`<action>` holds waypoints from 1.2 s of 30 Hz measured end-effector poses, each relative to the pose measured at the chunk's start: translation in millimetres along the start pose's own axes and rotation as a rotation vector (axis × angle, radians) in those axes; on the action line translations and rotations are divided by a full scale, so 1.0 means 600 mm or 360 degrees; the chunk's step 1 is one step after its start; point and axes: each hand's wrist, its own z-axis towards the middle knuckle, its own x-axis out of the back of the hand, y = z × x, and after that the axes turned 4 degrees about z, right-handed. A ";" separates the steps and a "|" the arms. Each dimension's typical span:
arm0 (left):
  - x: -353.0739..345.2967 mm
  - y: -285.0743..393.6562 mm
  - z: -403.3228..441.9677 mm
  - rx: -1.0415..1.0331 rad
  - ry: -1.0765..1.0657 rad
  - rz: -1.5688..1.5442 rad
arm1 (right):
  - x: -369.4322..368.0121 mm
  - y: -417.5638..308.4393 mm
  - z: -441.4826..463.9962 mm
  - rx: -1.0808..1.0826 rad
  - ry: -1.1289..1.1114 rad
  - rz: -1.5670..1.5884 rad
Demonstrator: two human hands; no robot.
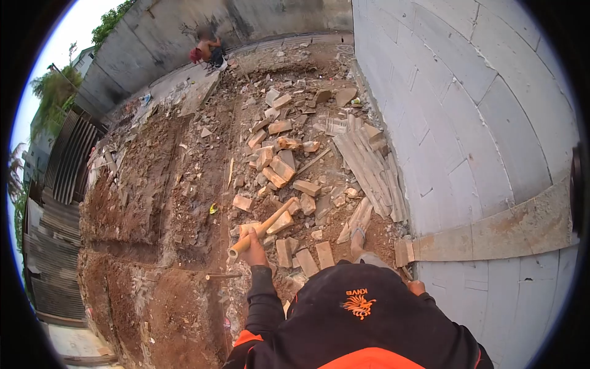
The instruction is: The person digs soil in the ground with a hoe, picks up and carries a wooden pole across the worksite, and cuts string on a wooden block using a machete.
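My left hand (pixel 253 249) is wrapped round a short bamboo pole (pixel 272 222), held at a slant over the rubble. Its near end, which looks hollow, sticks out past my fingers. Low at my right side, close to the grey block wall (pixel 455 123), my right hand (pixel 416 287) is curled closed. What it holds, if anything, I cannot make out. Below the bamboo lie loose bricks (pixel 307 262) and broken pieces. My foot in a sandal (pixel 357 238) rests near a piece of board.
Bricks (pixel 279 169) lie heaped ahead, beside corrugated sheets (pixel 369 166) along the wall. Dug soil (pixel 153 203) with trenches and thin strings stretches left. A thin rod (pixel 222 276) lies near my left arm. Another person (pixel 209 50) crouches by the far wall.
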 end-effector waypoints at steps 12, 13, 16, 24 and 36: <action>-0.392 0.112 0.163 0.0017 0.0091 -0.0244 | 0.446 -0.397 0.498 -0.0384 0.0132 0.0981; -0.420 0.112 0.183 0.0009 0.0029 -0.0255 | 0.468 -0.452 0.540 -0.0347 0.0252 0.1086; -0.516 0.111 0.260 -0.0048 -0.0018 -0.0199 | 0.505 -0.596 0.666 -0.0143 0.0233 0.1200; -0.851 0.058 0.594 -0.0092 -0.0142 -0.0265 | 0.497 -0.864 0.946 -0.0039 0.0136 0.0994; -1.276 0.029 0.981 -0.0373 -0.0485 0.0291 | 0.576 -1.030 1.067 -0.0620 0.0155 0.1172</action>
